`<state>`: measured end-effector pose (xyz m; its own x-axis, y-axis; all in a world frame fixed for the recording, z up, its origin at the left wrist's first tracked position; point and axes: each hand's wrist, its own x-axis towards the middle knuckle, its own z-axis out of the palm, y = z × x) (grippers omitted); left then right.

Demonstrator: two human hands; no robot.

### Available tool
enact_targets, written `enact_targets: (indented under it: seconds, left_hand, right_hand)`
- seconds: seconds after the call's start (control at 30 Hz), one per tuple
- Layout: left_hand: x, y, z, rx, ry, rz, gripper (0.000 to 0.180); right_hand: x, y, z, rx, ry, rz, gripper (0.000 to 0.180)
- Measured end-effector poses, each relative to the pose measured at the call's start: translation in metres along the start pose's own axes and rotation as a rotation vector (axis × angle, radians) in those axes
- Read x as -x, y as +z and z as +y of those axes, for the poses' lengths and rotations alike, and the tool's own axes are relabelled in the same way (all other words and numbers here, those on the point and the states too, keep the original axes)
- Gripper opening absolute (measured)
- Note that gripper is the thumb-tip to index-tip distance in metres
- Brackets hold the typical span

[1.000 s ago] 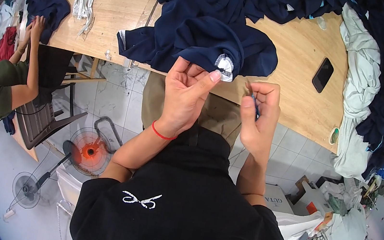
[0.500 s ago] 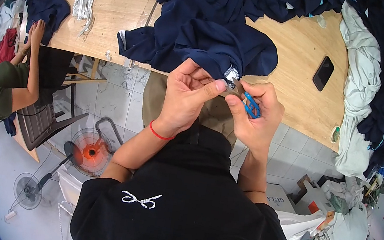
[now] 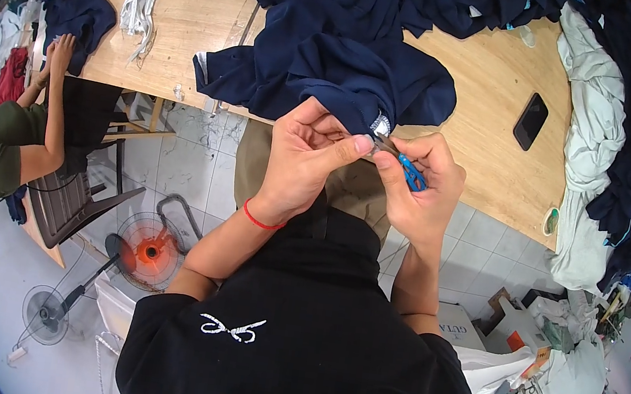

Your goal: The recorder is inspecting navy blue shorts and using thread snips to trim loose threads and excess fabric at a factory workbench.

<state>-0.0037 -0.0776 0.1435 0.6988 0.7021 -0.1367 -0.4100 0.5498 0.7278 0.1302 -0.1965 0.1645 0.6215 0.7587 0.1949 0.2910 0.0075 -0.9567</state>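
Observation:
A dark navy garment [image 3: 349,62] lies bunched at the table's near edge, one part drawn over toward me. My left hand [image 3: 309,152] pinches its edge beside a small white patch [image 3: 381,125] with stitching round it. In my right hand [image 3: 429,184] is a pair of blue-handled thread snips [image 3: 412,173], gripped between thumb and fingers. Their metal blades meet the fabric just below the white patch, close to my left thumb tip. Exactly what lies between the blades is too small to tell.
On the wooden table [image 3: 491,132] lie a black phone [image 3: 531,121] and white strips [image 3: 140,6]. Navy garments heap along the far side; pale cloth [image 3: 584,145] hangs at right. A co-worker [image 3: 12,137] handles dark cloth at left. Fans [image 3: 151,252] stand on the floor.
The snips' blue handles have come together from a spread position, and the blades have closed near the white patch. My left hand and the garment have barely moved.

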Motion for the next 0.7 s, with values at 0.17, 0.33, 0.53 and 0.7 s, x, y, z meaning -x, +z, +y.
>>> enact_targets:
  seconds: [0.17,0.33,0.53,0.7]
  left_hand:
    - [-0.0005,-0.0012,-0.0003,0.021,-0.004,-0.025,0.034]
    - [-0.0013,-0.0002,0.0008,0.065,-0.050,0.011,0.034]
    - [-0.0016,-0.0012,0.0016,0.048,-0.051,0.006,0.033]
    - [-0.0012,-0.0042,-0.0009,-0.023,-0.026,-0.002,0.032]
  right_hand:
    - [-0.0009,-0.0012,-0.0017,-0.027,0.061,-0.027,0.021]
    - [-0.0006,-0.0062,0.0005,-0.142,0.118,0.011,0.021]
    - [-0.0013,-0.0032,-0.0022,-0.049,0.075,-0.049,0.024]
    - [-0.0005,-0.0052,-0.0014,-0.043,0.097,-0.055,0.024]
